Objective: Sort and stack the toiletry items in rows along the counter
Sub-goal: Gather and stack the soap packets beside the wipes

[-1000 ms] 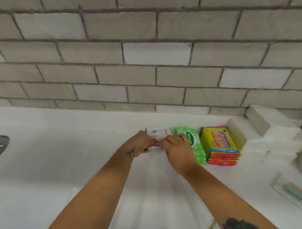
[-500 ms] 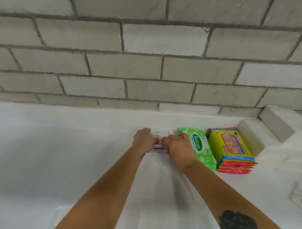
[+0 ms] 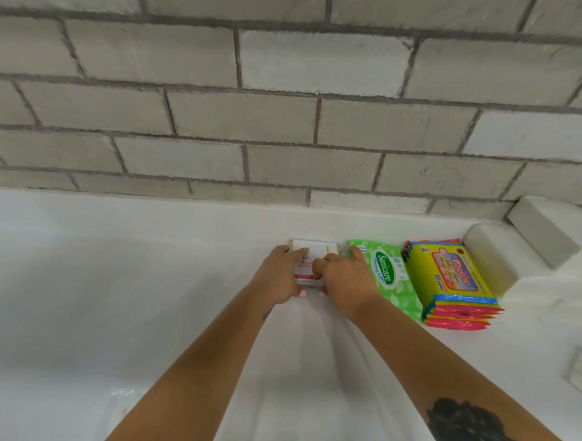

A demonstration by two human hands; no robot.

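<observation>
A white counter [image 3: 116, 280] is seen against a grey brick wall [image 3: 286, 121]. Along its back edge a row is laid: a green wipes pack [image 3: 390, 273], a stack of yellow wipes packs [image 3: 452, 278] just beside it, then white tissue bundles [image 3: 489, 260] toward the right edge. At the row's left end, a stack of white soap boxes [image 3: 310, 252] is placed, its long axis pointed at the wall. It is gripped from both sides by the left hand [image 3: 278, 276] and right hand [image 3: 343, 281], fingers curled round it.
</observation>
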